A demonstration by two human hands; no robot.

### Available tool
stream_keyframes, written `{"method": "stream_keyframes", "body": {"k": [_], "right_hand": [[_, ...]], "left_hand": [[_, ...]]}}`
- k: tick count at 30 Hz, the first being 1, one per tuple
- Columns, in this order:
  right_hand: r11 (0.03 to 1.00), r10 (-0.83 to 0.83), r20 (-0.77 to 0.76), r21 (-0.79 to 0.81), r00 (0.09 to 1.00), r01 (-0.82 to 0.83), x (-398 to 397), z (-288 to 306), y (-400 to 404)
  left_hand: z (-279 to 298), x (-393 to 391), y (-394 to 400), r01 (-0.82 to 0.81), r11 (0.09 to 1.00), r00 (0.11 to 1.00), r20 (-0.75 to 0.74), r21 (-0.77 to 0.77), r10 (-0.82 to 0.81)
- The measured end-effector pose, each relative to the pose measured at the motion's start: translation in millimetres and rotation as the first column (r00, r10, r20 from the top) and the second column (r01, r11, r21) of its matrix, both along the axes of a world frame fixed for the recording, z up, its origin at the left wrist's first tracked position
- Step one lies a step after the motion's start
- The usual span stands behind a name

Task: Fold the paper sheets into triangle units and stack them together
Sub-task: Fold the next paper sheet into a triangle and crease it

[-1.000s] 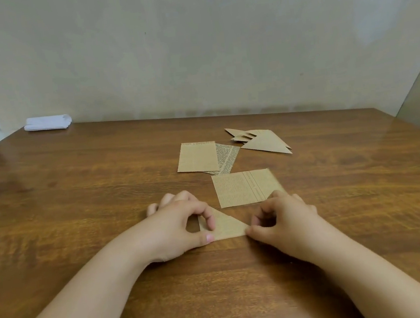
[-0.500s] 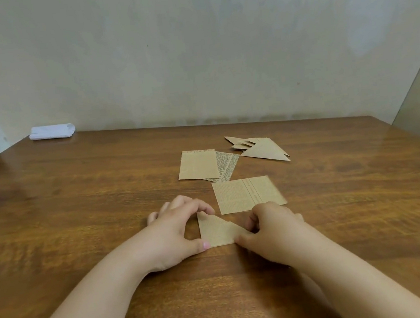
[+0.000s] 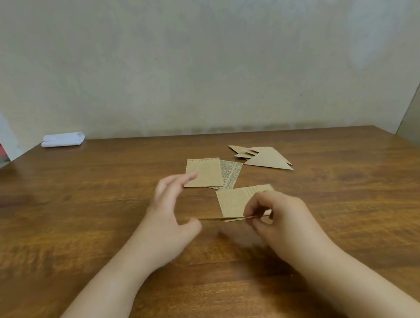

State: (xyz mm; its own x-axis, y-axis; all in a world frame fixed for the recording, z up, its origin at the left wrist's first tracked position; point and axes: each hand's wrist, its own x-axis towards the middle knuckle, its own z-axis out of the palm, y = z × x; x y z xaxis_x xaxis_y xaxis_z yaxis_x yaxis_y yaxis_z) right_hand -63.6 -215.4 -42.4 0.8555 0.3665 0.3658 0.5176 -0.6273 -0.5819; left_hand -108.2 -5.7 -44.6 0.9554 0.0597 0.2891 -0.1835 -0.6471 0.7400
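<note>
The right hand (image 3: 275, 216) pinched the folded paper (image 3: 221, 219) by one end and held it flat, just above the wooden table (image 3: 80, 226). The left hand (image 3: 168, 216) was beside it, fingers spread and blurry, holding nothing. A flat sheet (image 3: 234, 200) lay just behind. Farther back were two more sheets (image 3: 205, 172) and the stacked triangles (image 3: 266, 159).

The table (image 3: 80, 226) is warm brown wood with darker grain streaks. The sheets (image 3: 204, 172) are tan, one faintly printed; the sheet (image 3: 231, 174) under them shows dense black newsprint. The far-right triangles (image 3: 266, 159) are plain tan. The far-left cloth (image 3: 62, 139) is white. The wall (image 3: 192, 56) is mottled beige.
</note>
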Motion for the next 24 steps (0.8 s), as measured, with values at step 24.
{"method": "stream_keyframes", "body": {"k": [24], "right_hand": [[0.943,-0.165,-0.322,-0.329,0.932,0.054,-4,0,-10]], "left_hand": [[-3,-2,-14,0.014,0.963,0.916,-0.39,0.27,0.096]]}}
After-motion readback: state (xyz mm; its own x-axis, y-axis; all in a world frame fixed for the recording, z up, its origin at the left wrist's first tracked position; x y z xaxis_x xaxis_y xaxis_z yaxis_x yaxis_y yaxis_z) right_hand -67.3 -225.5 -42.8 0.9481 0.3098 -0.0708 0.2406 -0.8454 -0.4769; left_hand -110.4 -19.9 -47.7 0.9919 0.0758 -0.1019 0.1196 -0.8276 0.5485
